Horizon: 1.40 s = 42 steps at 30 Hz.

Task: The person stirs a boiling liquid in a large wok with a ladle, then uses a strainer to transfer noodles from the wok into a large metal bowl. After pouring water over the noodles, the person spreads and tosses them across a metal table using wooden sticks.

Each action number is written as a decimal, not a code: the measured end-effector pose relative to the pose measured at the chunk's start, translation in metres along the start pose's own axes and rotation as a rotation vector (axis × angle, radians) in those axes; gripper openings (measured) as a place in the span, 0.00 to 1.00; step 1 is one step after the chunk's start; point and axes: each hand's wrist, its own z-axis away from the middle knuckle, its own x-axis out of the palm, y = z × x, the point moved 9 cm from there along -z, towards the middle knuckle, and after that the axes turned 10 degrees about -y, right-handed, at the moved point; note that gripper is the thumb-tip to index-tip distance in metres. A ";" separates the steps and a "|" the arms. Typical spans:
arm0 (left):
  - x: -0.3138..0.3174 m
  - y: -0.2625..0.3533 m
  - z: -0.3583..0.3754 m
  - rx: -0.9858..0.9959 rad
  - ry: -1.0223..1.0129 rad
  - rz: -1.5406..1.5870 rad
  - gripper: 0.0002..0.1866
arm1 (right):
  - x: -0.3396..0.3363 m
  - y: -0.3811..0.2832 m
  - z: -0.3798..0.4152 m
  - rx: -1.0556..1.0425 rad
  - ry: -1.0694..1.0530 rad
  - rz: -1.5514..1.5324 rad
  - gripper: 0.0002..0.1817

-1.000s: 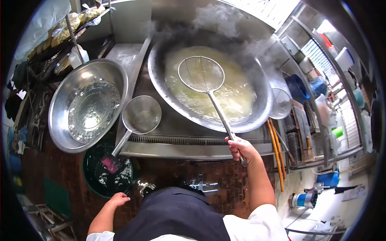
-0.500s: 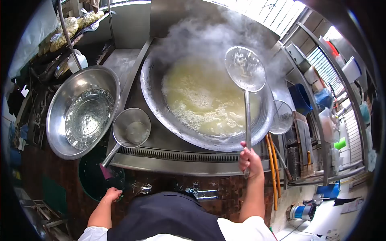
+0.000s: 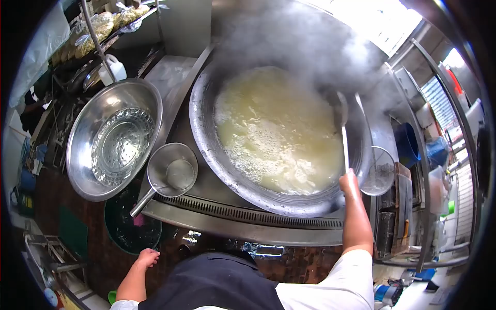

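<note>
A large round wok (image 3: 204, 150) in the stove top holds cloudy yellowish liquid (image 3: 279, 124) with pale foam and lumps near its front. My right hand (image 3: 350, 182) grips the handle of a long metal skimmer (image 3: 345, 147) at the wok's right side. The skimmer's head is turned nearly edge-on, over the right part of the wok; steam blurs its far side. Low at the left, my left hand (image 3: 148, 257) hangs with its fingers curled and nothing visible in them. It is nearest to a dark green tub (image 3: 116, 230) on the floor.
A wide steel basin (image 3: 82, 165) is tilted at the left. Beside it, a long-handled steel ladle (image 3: 173, 170) rests on the stove edge (image 3: 248, 227). Right of the wok are a mesh strainer (image 3: 380, 173) and a rack with a blue bucket (image 3: 406, 144). Steam (image 3: 305, 41) rises behind.
My right hand has moved forward and right. The skimmer, earlier held face-on above the wok, has swung down to the wok's right side and turned edge-on. The camera view has shifted.
</note>
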 end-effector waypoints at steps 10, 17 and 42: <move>0.017 -0.052 0.015 -0.100 -0.010 0.085 0.12 | 0.047 -0.209 0.044 -0.001 -0.719 -0.357 0.15; -0.004 -0.035 -0.004 -0.067 -0.026 0.003 0.14 | 0.052 -0.264 0.167 0.038 -1.151 -1.049 0.17; -0.020 0.037 -0.025 0.086 -0.048 -0.120 0.16 | -0.020 -0.109 0.175 0.146 -0.644 -1.327 0.14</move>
